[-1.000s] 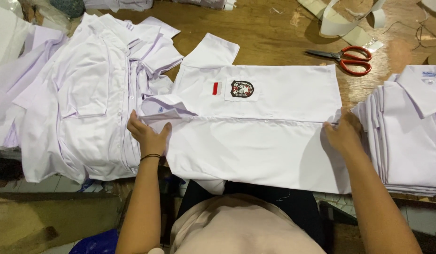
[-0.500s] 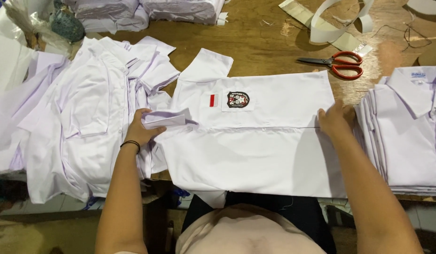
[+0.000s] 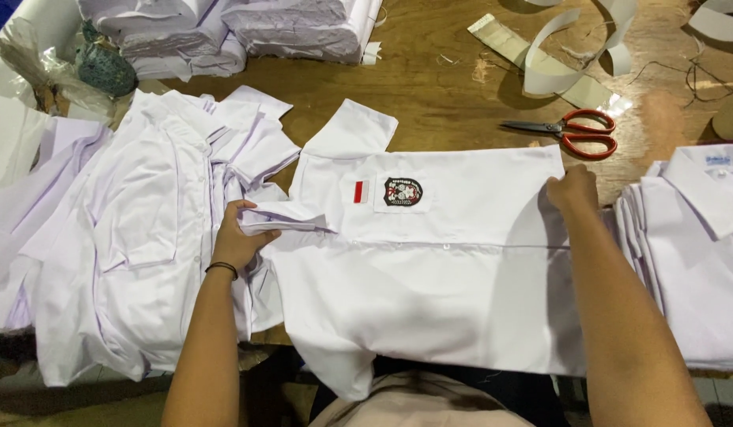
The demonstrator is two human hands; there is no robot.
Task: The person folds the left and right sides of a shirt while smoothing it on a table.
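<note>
The collar (image 3: 283,217) of a white shirt (image 3: 429,292) is pinched in the closed left hand (image 3: 240,237), at nine o'clock of the garment. The right hand (image 3: 573,190) is closed on the shirt's hem corner at about two o'clock, so the hands are held well apart with the cloth stretched between them. The shirt is laid sideways on the wooden table (image 3: 453,95), front up and buttoned, with one short sleeve (image 3: 352,130) spread toward twelve o'clock; no fold is seen in the body, so the folding is judged barely begun. The fabric appears thin, smooth and lightly creased, with a dark embroidered badge (image 3: 403,192) and a small red-and-white patch (image 3: 361,191) on the chest pocket. At nine o'clock unfolded shirts (image 3: 137,237) are heaped; at three o'clock a neat stack of folded shirts (image 3: 698,253) is seen. Red-handled scissors (image 3: 576,131) lie at one o'clock.
</note>
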